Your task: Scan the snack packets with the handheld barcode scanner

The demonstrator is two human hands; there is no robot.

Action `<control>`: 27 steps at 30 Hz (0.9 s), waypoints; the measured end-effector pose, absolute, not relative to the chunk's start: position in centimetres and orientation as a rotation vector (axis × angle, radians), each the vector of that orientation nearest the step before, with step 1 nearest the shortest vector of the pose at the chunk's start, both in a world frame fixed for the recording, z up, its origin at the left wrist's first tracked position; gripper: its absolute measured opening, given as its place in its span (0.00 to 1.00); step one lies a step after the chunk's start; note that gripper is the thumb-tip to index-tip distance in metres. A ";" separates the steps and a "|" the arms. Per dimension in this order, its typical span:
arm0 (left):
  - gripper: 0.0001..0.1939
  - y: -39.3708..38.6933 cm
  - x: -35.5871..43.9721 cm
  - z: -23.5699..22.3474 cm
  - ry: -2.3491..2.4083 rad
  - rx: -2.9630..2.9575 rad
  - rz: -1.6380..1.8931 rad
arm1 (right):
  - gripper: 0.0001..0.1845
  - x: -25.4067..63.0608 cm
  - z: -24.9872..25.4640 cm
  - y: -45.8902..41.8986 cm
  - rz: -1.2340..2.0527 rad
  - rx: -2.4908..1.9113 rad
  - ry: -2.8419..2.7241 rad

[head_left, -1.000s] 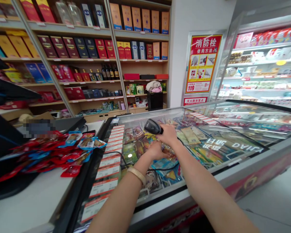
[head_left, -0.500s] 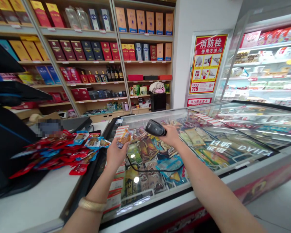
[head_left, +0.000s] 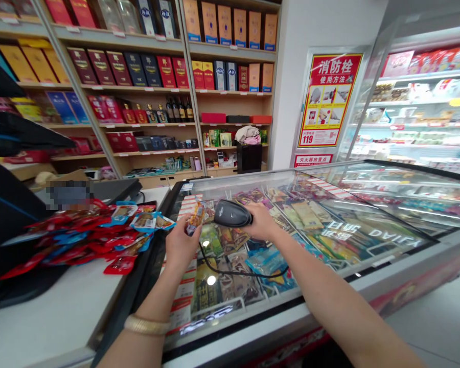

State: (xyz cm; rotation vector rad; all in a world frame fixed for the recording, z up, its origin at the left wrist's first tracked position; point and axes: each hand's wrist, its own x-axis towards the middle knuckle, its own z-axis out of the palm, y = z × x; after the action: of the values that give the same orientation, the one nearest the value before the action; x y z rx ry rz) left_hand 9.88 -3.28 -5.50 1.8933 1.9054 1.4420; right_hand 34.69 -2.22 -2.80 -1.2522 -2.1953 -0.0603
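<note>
My left hand (head_left: 181, 243) pinches a small orange-brown snack packet (head_left: 195, 219) above the near left end of the freezer's glass top. In my right hand (head_left: 261, 221) is a black barcode scanner (head_left: 232, 213), its head pointing left toward the packet, with a short gap between them. The scanner's black cable (head_left: 233, 273) loops below both hands over the glass. Left of my left hand, a heap of red and blue snack packets (head_left: 95, 232) lies on the white counter.
Under the freezer's glass lid (head_left: 352, 204) lie many wrapped ice creams. A dark monitor stand (head_left: 7, 230) stands on the counter (head_left: 61, 327) at left. Shelves of boxed bottles (head_left: 145, 69) line the back wall; a lit refrigerated display (head_left: 425, 112) is at far right.
The scanner has moved left and slightly down, closer to the packet. My left hand still holds the packet, now tilted more upright. The view has shifted slightly.
</note>
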 end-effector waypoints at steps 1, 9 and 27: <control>0.18 -3.3 9.8 -5.5 1.902 1.904 1.450 | 0.12 34.7 -2.8 -2.2 -0.065 -1.250 -2.200; 0.18 -3.4 9.9 -5.8 1.920 1.895 1.441 | 0.10 34.8 -3.2 -2.0 -0.074 -1.250 -2.194; 0.18 -5.2 -11.3 3.9 2.503 2.080 1.666 | 0.16 36.6 -4.0 -1.0 -0.220 -1.559 -2.129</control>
State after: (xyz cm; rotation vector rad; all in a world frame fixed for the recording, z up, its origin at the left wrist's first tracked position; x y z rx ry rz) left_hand -11.33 -5.17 3.86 2.0797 2.5030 1.6663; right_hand 36.59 -1.03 -4.00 -1.5593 -2.1286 -0.2202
